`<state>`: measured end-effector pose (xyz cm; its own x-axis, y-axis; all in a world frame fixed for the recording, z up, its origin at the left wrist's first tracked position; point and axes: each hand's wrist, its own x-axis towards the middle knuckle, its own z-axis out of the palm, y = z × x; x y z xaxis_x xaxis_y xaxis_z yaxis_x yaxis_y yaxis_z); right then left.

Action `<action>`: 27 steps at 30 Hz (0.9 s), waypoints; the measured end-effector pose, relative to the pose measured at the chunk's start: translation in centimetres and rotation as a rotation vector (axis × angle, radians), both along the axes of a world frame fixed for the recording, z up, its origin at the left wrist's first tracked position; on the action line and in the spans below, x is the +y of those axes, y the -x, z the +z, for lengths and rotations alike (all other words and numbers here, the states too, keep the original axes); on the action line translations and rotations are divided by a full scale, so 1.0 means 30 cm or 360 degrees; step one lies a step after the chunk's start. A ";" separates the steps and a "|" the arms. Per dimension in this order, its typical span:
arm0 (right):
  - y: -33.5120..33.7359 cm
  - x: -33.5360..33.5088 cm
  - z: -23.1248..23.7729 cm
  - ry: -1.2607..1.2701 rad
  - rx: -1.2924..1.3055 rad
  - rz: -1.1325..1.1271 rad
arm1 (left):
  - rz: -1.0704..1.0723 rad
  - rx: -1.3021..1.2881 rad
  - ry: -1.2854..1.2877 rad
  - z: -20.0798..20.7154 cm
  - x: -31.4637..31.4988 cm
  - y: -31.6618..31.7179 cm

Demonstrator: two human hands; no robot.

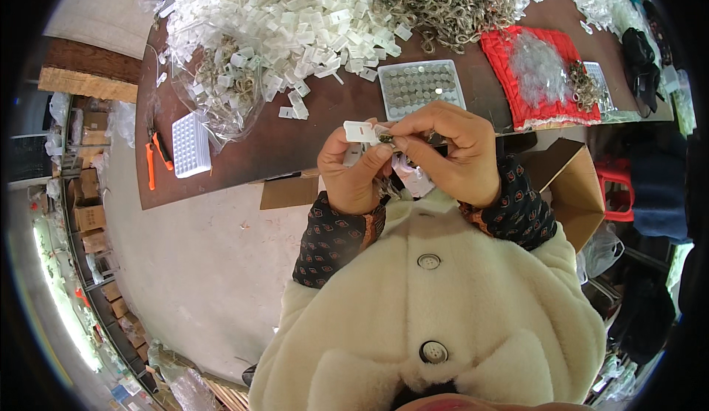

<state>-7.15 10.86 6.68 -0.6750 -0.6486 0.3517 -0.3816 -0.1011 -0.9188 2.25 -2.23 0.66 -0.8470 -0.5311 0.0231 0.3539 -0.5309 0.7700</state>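
Close in front of my body, over the table's near edge, my two hands meet fingertip to fingertip. My left hand (353, 176) is closed on a small flat white plastic piece (358, 131) with a dark slot, its thumb pressed toward the piece's right end. Another white piece shows lower, between the fingers of that hand. My right hand (459, 154) pinches thumb and forefinger at the right end of the white piece, by a small dark, shiny part (385, 138). What exactly those fingertips grip is hidden. Thin cord-like strands (389, 188) hang below my hands.
Behind my hands stands a white tray (381, 80) of round silvery discs. Heaped white plastic pieces (288, 23) and tangled cords (443, 1) cover the table's far side. Orange-handled pliers (151, 166) and a dimpled white tray (191, 145) lie left; red cloth (502, 60) lies right, above a cardboard box (580, 189).
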 end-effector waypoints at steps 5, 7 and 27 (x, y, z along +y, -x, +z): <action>0.001 0.010 -0.001 0.0046 -0.0093 0.0074 | -0.0031 0.0137 -0.0067 -0.009 0.005 0.002; 0.002 0.015 -0.007 0.0058 -0.0191 0.0155 | 0.0021 0.0166 -0.0013 -0.017 0.005 0.007; -0.029 -0.024 -0.046 0.0006 -0.0125 -0.0070 | 0.0474 0.0115 0.0158 -0.025 0.067 0.032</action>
